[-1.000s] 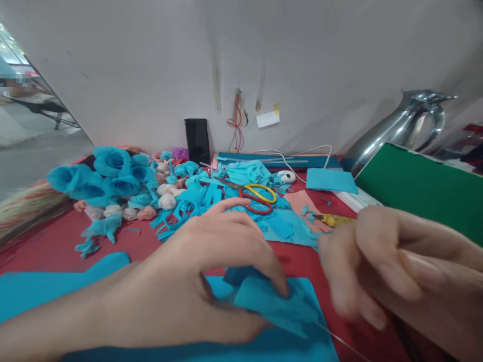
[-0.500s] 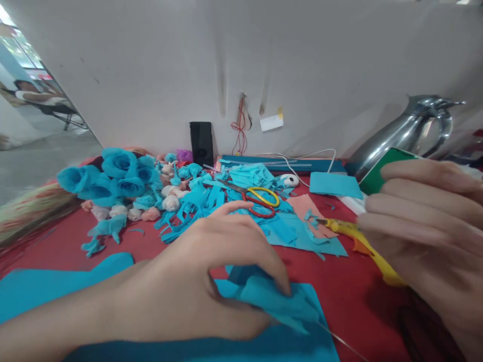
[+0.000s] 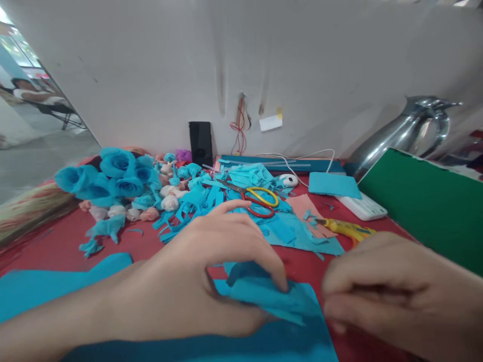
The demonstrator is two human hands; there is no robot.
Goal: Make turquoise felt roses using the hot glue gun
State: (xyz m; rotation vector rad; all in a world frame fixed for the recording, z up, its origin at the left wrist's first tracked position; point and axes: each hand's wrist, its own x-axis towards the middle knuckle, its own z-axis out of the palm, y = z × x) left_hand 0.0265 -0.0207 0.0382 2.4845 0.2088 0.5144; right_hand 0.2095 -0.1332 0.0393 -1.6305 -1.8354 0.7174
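My left hand point(image 3: 222, 266) curves its thumb and fingers around a gathered piece of blue crepe paper point(image 3: 271, 294), gripping it low over a flat blue paper sheet point(image 3: 211, 347). To the right of that piece, and apart from it, my right hand point(image 3: 385, 291) is closed in a pinch. Whatever lies between its fingertips is hidden. Beyond both hands, red-and-yellow-handled scissors point(image 3: 260, 201) rest on a heap of cut blue strips point(image 3: 199, 203). A yellow glue gun point(image 3: 345, 229) lies just behind my right hand.
Blue paper roses point(image 3: 116, 173) and small pale rosebuds point(image 3: 171, 203) sit at the left. A black phone point(image 3: 201, 142) leans on the wall. At the right are a green board point(image 3: 426, 208), a silver jug point(image 3: 392, 133) and a white device point(image 3: 366, 206). A person point(image 3: 41, 93) sits far left.
My right hand has come down from beside the green board to near the crepe paper, uncovering the board. The thin strand trailing from the paper no longer shows. My left hand keeps its grip.
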